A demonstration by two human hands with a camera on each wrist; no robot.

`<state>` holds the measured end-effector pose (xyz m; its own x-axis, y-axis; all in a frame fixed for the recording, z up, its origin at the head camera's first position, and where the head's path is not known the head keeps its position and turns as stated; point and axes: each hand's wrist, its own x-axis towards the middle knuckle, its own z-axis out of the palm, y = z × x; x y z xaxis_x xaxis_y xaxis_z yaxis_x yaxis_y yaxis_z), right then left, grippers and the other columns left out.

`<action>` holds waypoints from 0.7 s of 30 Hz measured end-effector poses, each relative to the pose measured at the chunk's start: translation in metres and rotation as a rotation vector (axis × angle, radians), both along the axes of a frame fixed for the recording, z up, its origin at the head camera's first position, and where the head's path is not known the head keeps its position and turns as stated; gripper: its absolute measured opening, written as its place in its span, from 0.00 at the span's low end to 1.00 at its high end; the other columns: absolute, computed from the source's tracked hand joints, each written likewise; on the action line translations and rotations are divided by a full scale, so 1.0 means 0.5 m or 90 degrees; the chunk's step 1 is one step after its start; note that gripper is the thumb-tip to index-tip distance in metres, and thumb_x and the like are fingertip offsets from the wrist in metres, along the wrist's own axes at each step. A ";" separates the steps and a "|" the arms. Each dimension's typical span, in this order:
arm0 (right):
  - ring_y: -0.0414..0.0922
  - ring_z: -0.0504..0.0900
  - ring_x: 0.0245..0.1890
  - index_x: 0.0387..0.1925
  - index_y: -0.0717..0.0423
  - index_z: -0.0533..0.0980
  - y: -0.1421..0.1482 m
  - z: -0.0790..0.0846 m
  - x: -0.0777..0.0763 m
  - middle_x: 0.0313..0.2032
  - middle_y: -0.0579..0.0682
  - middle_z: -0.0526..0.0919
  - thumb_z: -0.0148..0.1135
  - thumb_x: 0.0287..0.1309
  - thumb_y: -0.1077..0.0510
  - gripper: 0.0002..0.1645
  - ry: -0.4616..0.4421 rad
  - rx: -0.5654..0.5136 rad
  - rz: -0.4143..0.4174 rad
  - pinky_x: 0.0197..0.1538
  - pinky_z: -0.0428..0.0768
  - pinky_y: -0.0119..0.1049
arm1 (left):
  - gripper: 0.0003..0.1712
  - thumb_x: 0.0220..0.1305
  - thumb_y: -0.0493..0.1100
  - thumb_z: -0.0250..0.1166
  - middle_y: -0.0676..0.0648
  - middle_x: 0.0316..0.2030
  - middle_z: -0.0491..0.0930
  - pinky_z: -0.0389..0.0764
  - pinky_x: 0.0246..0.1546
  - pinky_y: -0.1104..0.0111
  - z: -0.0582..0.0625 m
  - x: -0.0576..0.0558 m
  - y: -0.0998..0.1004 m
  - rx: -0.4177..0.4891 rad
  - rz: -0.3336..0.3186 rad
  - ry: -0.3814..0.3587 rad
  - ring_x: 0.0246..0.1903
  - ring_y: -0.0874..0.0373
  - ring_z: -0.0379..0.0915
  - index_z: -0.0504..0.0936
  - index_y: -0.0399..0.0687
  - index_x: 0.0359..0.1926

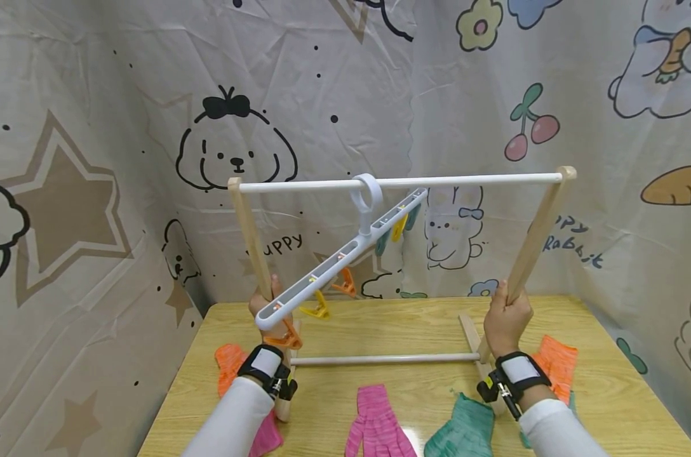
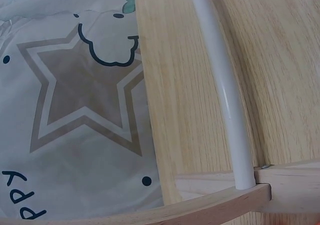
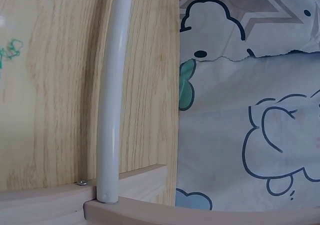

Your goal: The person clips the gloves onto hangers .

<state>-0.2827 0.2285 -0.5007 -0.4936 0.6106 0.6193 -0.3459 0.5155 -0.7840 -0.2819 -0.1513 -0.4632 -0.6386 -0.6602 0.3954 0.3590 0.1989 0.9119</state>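
A wooden drying rack with a white top rail (image 1: 465, 180) stands on the table. My left hand (image 1: 260, 302) grips its left post (image 1: 248, 231), partly hidden behind the hanger's near end. Around the right post (image 1: 536, 238) the fingers of my right hand (image 1: 507, 320) are curled. From the top rail a pale blue clip hanger (image 1: 317, 277) hangs by its ring, slanting across the rack. Orange clips (image 1: 345, 283), yellow clips (image 1: 317, 307) and green clips (image 1: 413, 217) dangle under it. Both wrist views show the lower white bar (image 2: 227, 100) meeting the wooden frame, with the hands out of sight.
Pink gloves (image 1: 376, 422), green gloves (image 1: 462, 428) and orange gloves (image 1: 557, 365) lie on the wooden table (image 1: 380, 330), some partly behind my arms. Printed curtains (image 1: 334, 76) enclose the back and sides.
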 end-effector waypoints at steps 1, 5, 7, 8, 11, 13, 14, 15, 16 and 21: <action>0.24 0.65 0.18 0.30 0.72 0.72 0.000 0.000 0.000 0.19 0.29 0.69 0.54 0.73 0.58 0.19 0.000 -0.004 0.000 0.20 0.61 0.18 | 0.24 0.70 0.43 0.62 0.61 0.13 0.58 0.56 0.11 0.65 0.001 0.000 0.000 0.004 -0.003 -0.001 0.13 0.72 0.55 0.65 0.55 0.16; 0.23 0.67 0.19 0.32 0.73 0.74 0.000 0.000 0.001 0.20 0.24 0.69 0.54 0.72 0.59 0.18 -0.001 -0.010 -0.001 0.22 0.64 0.17 | 0.23 0.71 0.41 0.61 0.60 0.13 0.58 0.55 0.14 0.75 -0.001 -0.003 -0.004 -0.009 -0.016 0.000 0.13 0.71 0.54 0.64 0.52 0.18; 0.22 0.68 0.20 0.32 0.73 0.74 -0.001 0.000 0.002 0.21 0.23 0.69 0.54 0.73 0.59 0.18 0.000 -0.009 -0.003 0.23 0.64 0.17 | 0.23 0.71 0.39 0.60 0.60 0.13 0.57 0.54 0.14 0.76 -0.006 -0.007 -0.007 -0.032 -0.012 0.000 0.13 0.71 0.53 0.64 0.51 0.18; 0.22 0.68 0.20 0.32 0.73 0.74 0.000 0.000 0.002 0.21 0.24 0.69 0.54 0.72 0.59 0.18 0.002 -0.007 -0.005 0.23 0.64 0.17 | 0.24 0.72 0.38 0.60 0.60 0.13 0.56 0.54 0.14 0.75 -0.009 -0.010 -0.009 -0.048 -0.009 0.003 0.13 0.71 0.52 0.63 0.50 0.18; 0.22 0.68 0.20 0.31 0.73 0.74 0.000 -0.001 0.005 0.21 0.24 0.69 0.54 0.72 0.58 0.19 0.007 -0.009 -0.007 0.22 0.64 0.16 | 0.24 0.71 0.38 0.60 0.58 0.13 0.55 0.52 0.14 0.75 -0.016 -0.015 -0.012 -0.079 0.003 0.019 0.13 0.70 0.51 0.63 0.47 0.17; 0.22 0.68 0.19 0.31 0.73 0.74 0.000 -0.001 0.007 0.20 0.24 0.69 0.55 0.72 0.59 0.19 0.010 -0.011 -0.007 0.22 0.64 0.16 | 0.24 0.71 0.38 0.61 0.58 0.13 0.54 0.51 0.15 0.74 -0.019 -0.015 -0.012 -0.085 0.006 0.025 0.13 0.70 0.50 0.63 0.46 0.17; 0.22 0.68 0.19 0.30 0.73 0.74 0.000 -0.002 0.008 0.20 0.23 0.70 0.55 0.71 0.59 0.18 0.011 -0.011 -0.007 0.22 0.64 0.16 | 0.24 0.71 0.38 0.61 0.58 0.13 0.54 0.52 0.14 0.74 -0.019 -0.014 -0.011 -0.081 0.004 0.025 0.13 0.70 0.50 0.63 0.45 0.17; 0.22 0.68 0.19 0.30 0.73 0.74 0.000 -0.002 0.009 0.20 0.23 0.69 0.55 0.71 0.60 0.18 0.010 -0.009 -0.008 0.22 0.64 0.16 | 0.24 0.71 0.39 0.61 0.59 0.13 0.55 0.52 0.14 0.74 -0.019 -0.012 -0.011 -0.073 0.002 0.021 0.12 0.70 0.51 0.63 0.45 0.17; 0.22 0.68 0.19 0.30 0.73 0.74 0.001 -0.003 0.009 0.20 0.23 0.69 0.56 0.71 0.60 0.17 0.010 -0.008 -0.008 0.21 0.64 0.16 | 0.24 0.72 0.40 0.61 0.59 0.12 0.55 0.52 0.13 0.74 -0.019 -0.010 -0.010 -0.063 0.005 0.013 0.12 0.70 0.51 0.64 0.45 0.18; 0.22 0.67 0.19 0.30 0.72 0.73 0.006 -0.006 0.012 0.20 0.22 0.68 0.56 0.71 0.59 0.18 0.006 -0.004 -0.014 0.21 0.64 0.17 | 0.24 0.69 0.39 0.63 0.59 0.12 0.58 0.55 0.15 0.74 -0.019 -0.010 -0.001 -0.036 0.032 0.025 0.13 0.71 0.54 0.66 0.47 0.16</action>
